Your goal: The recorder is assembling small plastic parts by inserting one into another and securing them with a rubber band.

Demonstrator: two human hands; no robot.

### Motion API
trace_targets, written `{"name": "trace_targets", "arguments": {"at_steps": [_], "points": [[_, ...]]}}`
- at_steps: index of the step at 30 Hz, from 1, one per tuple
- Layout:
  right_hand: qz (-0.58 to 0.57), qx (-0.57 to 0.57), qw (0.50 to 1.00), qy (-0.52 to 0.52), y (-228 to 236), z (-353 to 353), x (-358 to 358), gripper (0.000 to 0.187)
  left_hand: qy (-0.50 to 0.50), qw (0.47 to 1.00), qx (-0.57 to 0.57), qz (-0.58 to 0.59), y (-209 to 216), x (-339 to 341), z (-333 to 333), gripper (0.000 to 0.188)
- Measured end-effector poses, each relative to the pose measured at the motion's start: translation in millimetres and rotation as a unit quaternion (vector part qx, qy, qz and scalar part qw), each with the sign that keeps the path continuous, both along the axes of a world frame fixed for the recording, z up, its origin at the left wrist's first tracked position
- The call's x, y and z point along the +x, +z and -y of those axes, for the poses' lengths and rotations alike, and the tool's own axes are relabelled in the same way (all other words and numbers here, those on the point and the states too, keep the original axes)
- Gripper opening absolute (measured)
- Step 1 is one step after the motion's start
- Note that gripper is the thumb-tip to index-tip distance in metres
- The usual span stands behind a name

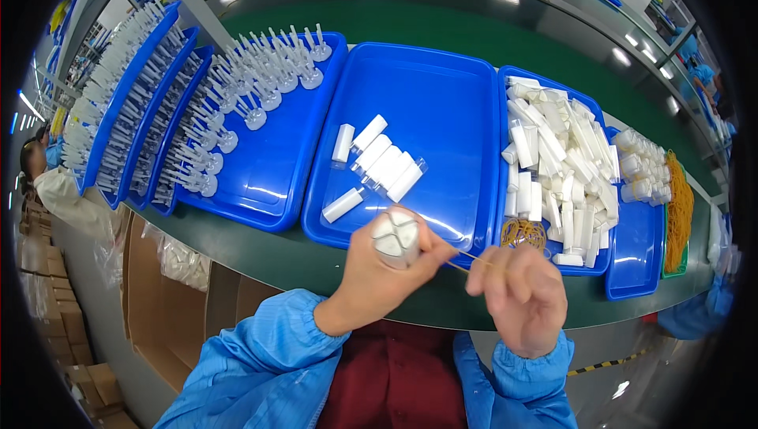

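Note:
My left hand [367, 275] is wrapped round an upright bundle of white plastic tubes [396, 238], their ends facing up. A thin tan rubber band [466, 256] runs taut from its thumb and fingertips to my right hand [521, 295]. The right fingers are curled closed on the other end of the band and slightly blurred. Just beyond the bundle, several loose white tubes with clear ends [384, 163] lie in the middle blue tray [434, 66].
Right of it, a blue tray [500, 137] holds piled white tubes and a small heap of rubber bands [523, 233]. Farther right are banded bundles [641, 164] and a mass of rubber bands [677, 208]. Blue trays of upright clear-based stems [272, 74] stand left. Cardboard boxes [158, 303] sit below.

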State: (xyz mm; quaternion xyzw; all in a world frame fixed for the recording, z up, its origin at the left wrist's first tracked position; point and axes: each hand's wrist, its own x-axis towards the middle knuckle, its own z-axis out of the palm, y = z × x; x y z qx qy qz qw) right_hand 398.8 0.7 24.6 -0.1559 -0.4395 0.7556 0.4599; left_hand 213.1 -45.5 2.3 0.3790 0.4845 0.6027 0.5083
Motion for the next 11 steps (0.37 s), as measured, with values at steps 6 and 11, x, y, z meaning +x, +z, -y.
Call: {"name": "trace_targets", "arguments": {"at_steps": [6, 11], "points": [[0.385, 0.560, 0.725, -0.112, 18.9, -15.9, -10.2, 0.045, -0.273, 0.960, -0.057, -0.024, 15.7, -7.1, 4.4, 0.016], [0.402, 0.596, 0.694, 0.025, 30.3, -24.5, -13.8, 0.066, -0.377, 0.847, -0.104, -0.361, 30.6, -13.0, -2.1, 0.052]]}}
